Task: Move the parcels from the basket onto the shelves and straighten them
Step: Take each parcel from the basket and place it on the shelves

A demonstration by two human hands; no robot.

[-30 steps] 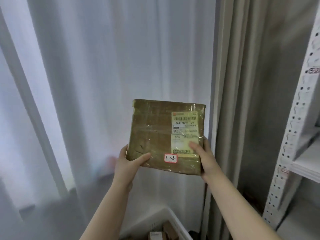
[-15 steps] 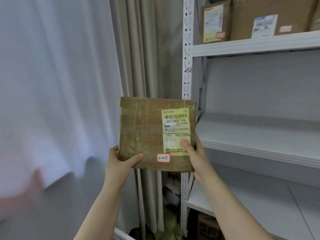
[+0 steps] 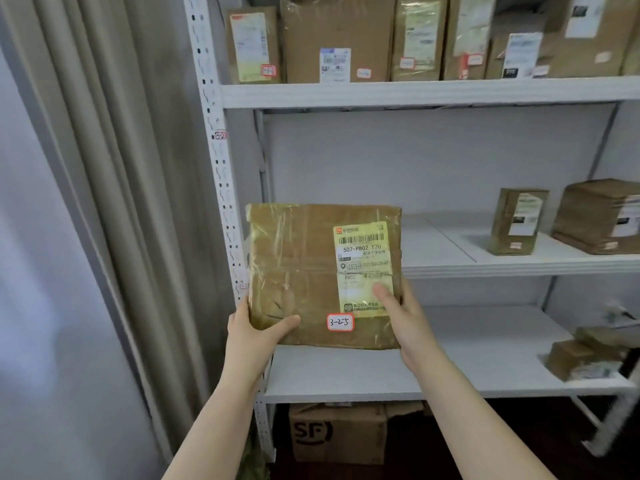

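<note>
Parcel (image 3: 298, 271) is a flat, square cardboard box wrapped in glossy clear tape, held upright in front of the white metal shelves (image 3: 415, 93) and not yet set on a board; it looks light and stiff, with a probably slippery film. Both hands clasp it: left hand (image 3: 252, 336) at the lower left corner, thumb across the face, right hand (image 3: 405, 323) at the lower right edge, thumb on the yellow label (image 3: 362, 258).

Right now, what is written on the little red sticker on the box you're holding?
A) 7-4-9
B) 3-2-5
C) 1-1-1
B: the sticker low on the box, held by the left hand and right hand, reads 3-2-5.
</note>
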